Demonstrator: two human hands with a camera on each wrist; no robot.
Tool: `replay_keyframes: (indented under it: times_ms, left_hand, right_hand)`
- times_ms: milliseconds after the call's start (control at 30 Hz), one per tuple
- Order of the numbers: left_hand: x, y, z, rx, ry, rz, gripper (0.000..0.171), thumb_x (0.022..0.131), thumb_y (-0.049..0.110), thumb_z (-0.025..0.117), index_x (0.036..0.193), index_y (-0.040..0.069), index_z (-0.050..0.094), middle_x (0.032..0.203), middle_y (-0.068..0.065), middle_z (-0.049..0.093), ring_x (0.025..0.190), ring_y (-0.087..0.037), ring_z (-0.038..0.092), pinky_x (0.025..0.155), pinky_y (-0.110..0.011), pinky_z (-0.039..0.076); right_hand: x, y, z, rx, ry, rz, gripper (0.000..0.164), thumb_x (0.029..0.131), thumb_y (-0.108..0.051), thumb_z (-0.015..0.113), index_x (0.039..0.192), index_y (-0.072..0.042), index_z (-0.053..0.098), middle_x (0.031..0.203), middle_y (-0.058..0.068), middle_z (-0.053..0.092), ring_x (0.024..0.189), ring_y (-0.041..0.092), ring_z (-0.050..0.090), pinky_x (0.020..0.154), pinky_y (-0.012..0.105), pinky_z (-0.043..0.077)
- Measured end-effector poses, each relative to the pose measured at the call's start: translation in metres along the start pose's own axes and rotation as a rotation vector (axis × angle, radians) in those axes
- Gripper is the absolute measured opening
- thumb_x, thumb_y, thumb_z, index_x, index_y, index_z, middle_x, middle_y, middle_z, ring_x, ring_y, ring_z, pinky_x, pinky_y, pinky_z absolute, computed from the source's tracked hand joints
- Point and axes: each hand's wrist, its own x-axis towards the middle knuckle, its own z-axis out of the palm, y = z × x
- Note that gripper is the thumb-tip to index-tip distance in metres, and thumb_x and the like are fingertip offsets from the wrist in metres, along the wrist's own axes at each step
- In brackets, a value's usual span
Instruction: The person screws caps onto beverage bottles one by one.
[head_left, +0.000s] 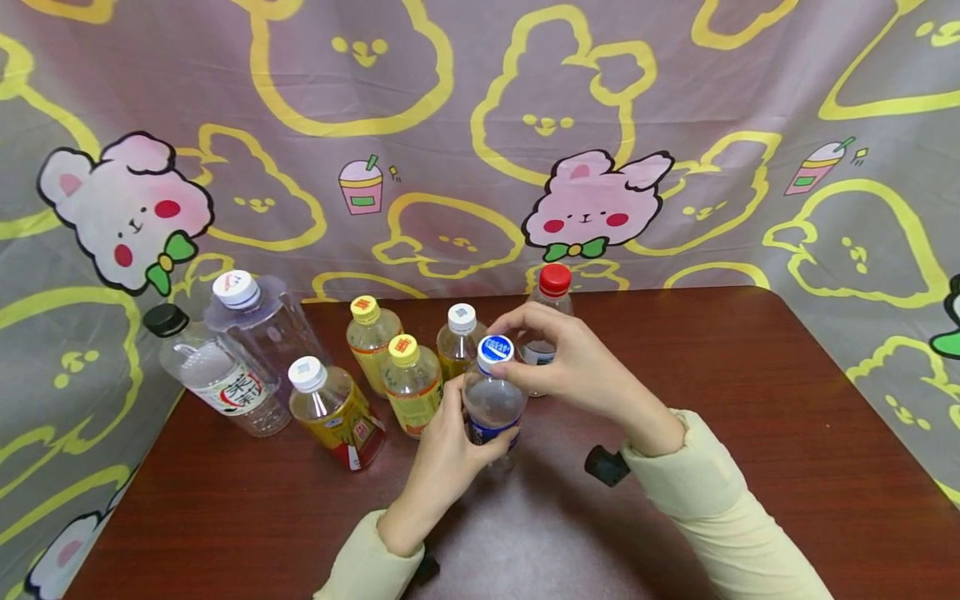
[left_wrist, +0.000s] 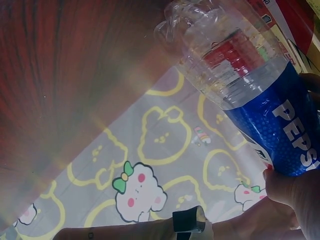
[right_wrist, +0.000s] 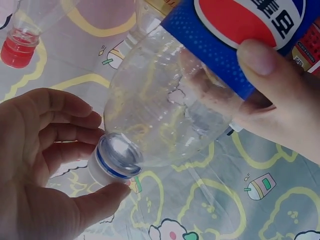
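In the head view my left hand (head_left: pixel 452 437) grips a clear Pepsi bottle (head_left: pixel 493 402) around its blue label (left_wrist: pixel 277 120), thumb across the front. The bottle's lower end shows transparent in the left wrist view. My right hand (head_left: pixel 577 360) is at the bottle's neck, its thumb and fingers curled around the white and blue bottle cap (head_left: pixel 497 353). From the right wrist, the thumb lies against the side of the cap (right_wrist: pixel 107 162), and the fingers bend around its far side. The cap sits on the bottle's mouth.
A red-capped bottle (head_left: pixel 555 282) stands behind my right hand. To the left are two yellow-capped bottles (head_left: pixel 367 333) (head_left: pixel 412 383), white-capped tea bottles (head_left: pixel 337 417) (head_left: pixel 459 337), a large clear bottle (head_left: pixel 273 325) and a black-capped bottle (head_left: pixel 225 379). Patterned cloth (head_left: pixel 450 167) hangs behind the brown table (head_left: pixel 750 375).
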Motion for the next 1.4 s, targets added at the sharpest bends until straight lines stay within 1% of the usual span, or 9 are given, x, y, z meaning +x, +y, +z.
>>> replay_keyframes:
  times_ms: [133, 200, 300, 433, 600, 967, 1133, 1300, 1400]
  left_hand:
    - [0.0004, 0.0002, -0.0001, -0.001, 0.001, 0.003, 0.070, 0.071, 0.025, 0.081, 0.124, 0.007, 0.039, 0.115, -0.017, 0.060, 0.103, -0.028, 0.063, 0.085, -0.044, 0.051]
    - [0.0004, -0.0003, -0.0001, -0.003, 0.000, 0.004, 0.070, 0.071, 0.024, 0.081, 0.124, 0.007, 0.039, 0.115, -0.017, 0.060, 0.102, -0.028, 0.063, 0.085, -0.044, 0.051]
    - [0.0002, -0.0005, -0.0004, -0.002, 0.002, 0.015, 0.069, 0.071, 0.023, 0.081, 0.123, 0.007, 0.039, 0.114, -0.017, 0.060, 0.101, -0.028, 0.064, 0.084, -0.044, 0.051]
    - [0.0001, -0.0010, -0.0006, 0.001, 0.005, 0.031, 0.069, 0.071, 0.023, 0.082, 0.123, 0.006, 0.039, 0.114, -0.017, 0.062, 0.101, -0.028, 0.064, 0.084, -0.043, 0.052]
    - [-0.0002, -0.0007, -0.0007, 0.001, 0.003, 0.025, 0.069, 0.071, 0.023, 0.082, 0.123, 0.006, 0.040, 0.116, -0.016, 0.061, 0.103, -0.028, 0.064, 0.085, -0.043, 0.051]
    - [0.0004, 0.0003, -0.0010, -0.018, -0.023, -0.014, 0.070, 0.071, 0.023, 0.082, 0.124, 0.007, 0.039, 0.117, -0.017, 0.059, 0.104, -0.028, 0.063, 0.086, -0.044, 0.051]
    - [0.0003, 0.0005, -0.0012, -0.012, -0.020, -0.009, 0.070, 0.071, 0.024, 0.081, 0.124, 0.007, 0.038, 0.116, -0.017, 0.060, 0.103, -0.028, 0.063, 0.085, -0.044, 0.051]
    - [-0.0008, 0.0003, -0.0013, -0.011, -0.016, 0.002, 0.070, 0.072, 0.023, 0.081, 0.124, 0.007, 0.038, 0.115, -0.017, 0.060, 0.101, -0.028, 0.064, 0.084, -0.043, 0.052]
    - [-0.0010, -0.0001, -0.0015, -0.009, -0.013, 0.011, 0.070, 0.072, 0.023, 0.081, 0.124, 0.007, 0.038, 0.116, -0.017, 0.060, 0.102, -0.028, 0.064, 0.084, -0.043, 0.052]
  right_hand:
    - [0.0008, -0.0001, 0.0026, 0.024, 0.008, 0.027, 0.032, 0.077, -0.010, 0.076, 0.104, -0.005, 0.060, 0.096, 0.004, 0.064, 0.091, 0.014, 0.059, 0.085, 0.032, 0.050]
    - [0.0010, -0.0004, 0.0032, 0.021, -0.004, 0.028, 0.037, 0.076, -0.011, 0.077, 0.107, -0.005, 0.058, 0.100, 0.005, 0.063, 0.093, 0.014, 0.059, 0.086, 0.034, 0.050]
    - [0.0004, 0.0001, 0.0026, -0.001, -0.041, -0.018, 0.042, 0.079, -0.011, 0.074, 0.116, -0.004, 0.058, 0.111, 0.007, 0.063, 0.100, 0.015, 0.059, 0.090, 0.037, 0.049]
    - [-0.0023, 0.0000, -0.0009, -0.027, -0.089, -0.084, 0.041, 0.083, -0.010, 0.069, 0.122, -0.008, 0.060, 0.121, 0.004, 0.063, 0.106, 0.012, 0.057, 0.088, 0.030, 0.049]
    - [-0.0035, -0.0017, -0.0041, -0.034, -0.094, -0.089, 0.036, 0.083, -0.008, 0.067, 0.119, -0.009, 0.063, 0.118, 0.002, 0.064, 0.100, 0.009, 0.057, 0.082, 0.023, 0.050]
    - [-0.0007, -0.0006, -0.0015, -0.033, -0.017, -0.032, 0.030, 0.079, -0.012, 0.074, 0.108, -0.008, 0.065, 0.103, 0.002, 0.067, 0.092, 0.010, 0.059, 0.084, 0.029, 0.051]
    - [0.0008, -0.0005, 0.0023, -0.017, 0.005, -0.003, 0.035, 0.076, -0.012, 0.077, 0.106, -0.006, 0.062, 0.099, 0.003, 0.063, 0.091, 0.013, 0.058, 0.083, 0.031, 0.050]
    - [0.0001, -0.0002, 0.0035, -0.034, -0.035, -0.046, 0.043, 0.079, -0.013, 0.074, 0.119, -0.005, 0.057, 0.116, 0.005, 0.061, 0.102, 0.015, 0.056, 0.088, 0.038, 0.050]
    - [-0.0014, -0.0010, 0.0018, -0.047, -0.074, -0.089, 0.041, 0.083, -0.012, 0.069, 0.123, -0.008, 0.059, 0.122, 0.003, 0.061, 0.106, 0.013, 0.055, 0.087, 0.036, 0.050]
